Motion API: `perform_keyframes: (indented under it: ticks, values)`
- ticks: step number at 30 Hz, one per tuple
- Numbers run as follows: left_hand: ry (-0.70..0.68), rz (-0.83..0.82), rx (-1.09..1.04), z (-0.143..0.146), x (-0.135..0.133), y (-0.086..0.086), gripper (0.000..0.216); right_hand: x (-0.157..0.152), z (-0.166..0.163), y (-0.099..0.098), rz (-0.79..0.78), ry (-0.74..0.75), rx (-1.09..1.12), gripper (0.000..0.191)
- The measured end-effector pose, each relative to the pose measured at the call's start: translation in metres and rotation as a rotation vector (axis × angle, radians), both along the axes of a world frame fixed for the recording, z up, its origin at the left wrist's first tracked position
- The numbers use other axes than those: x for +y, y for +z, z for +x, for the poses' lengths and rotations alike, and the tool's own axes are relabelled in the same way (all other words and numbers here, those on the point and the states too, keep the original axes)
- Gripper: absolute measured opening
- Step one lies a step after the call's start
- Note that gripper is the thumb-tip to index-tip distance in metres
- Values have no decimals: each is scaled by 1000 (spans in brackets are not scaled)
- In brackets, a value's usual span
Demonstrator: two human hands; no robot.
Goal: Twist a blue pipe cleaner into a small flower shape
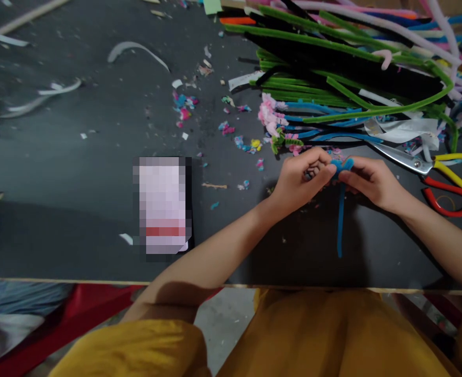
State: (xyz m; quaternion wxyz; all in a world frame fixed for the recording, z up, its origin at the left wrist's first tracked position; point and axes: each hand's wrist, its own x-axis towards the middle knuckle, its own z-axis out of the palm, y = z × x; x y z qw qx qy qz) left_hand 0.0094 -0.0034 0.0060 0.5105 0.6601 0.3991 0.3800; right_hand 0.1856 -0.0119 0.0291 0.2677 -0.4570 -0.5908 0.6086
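Note:
A blue pipe cleaner (340, 222) is pinched between my two hands over the dark table, its upper end bent into small loops and its long tail hanging toward the front edge. My left hand (304, 175) has thumb and forefinger closed on the looped part from the left. From the right, my right hand (372, 180) grips the same part, thumb pressed against the fingers. Just beyond my fingers lie finished-looking stems with pink fuzzy heads (270, 114) and blue stalks. Where exactly the pipe cleaner bends is partly hidden by my fingertips.
Scissors (427, 165) with yellow and red handles lie right of my right hand. Green pipe cleaners (294, 91) and other colours pile up at the back right. A pixelated, phone-like slab (162, 199) lies on the left. Colourful fuzz scraps (184, 104) and white strips (136, 47) litter the table.

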Motion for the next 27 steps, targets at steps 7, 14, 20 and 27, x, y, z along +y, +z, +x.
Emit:
perform_keyframes:
  ticks: [7, 14, 20, 27]
  values:
    - [60, 112, 4, 0, -2, 1, 35, -2, -1, -1, 3, -52, -41, 35]
    - [59, 218, 98, -1, -5, 1, 34, -3, -2, -1, 33, -107, -71, 37]
    - [4, 168, -16, 1, -1, 3, 32, -3, 0, -4, 47, 64, -45, 35]
    - [-28, 158, -18, 1, 0, 0, 30, -1, 0, -6, 81, 164, -62, 32]
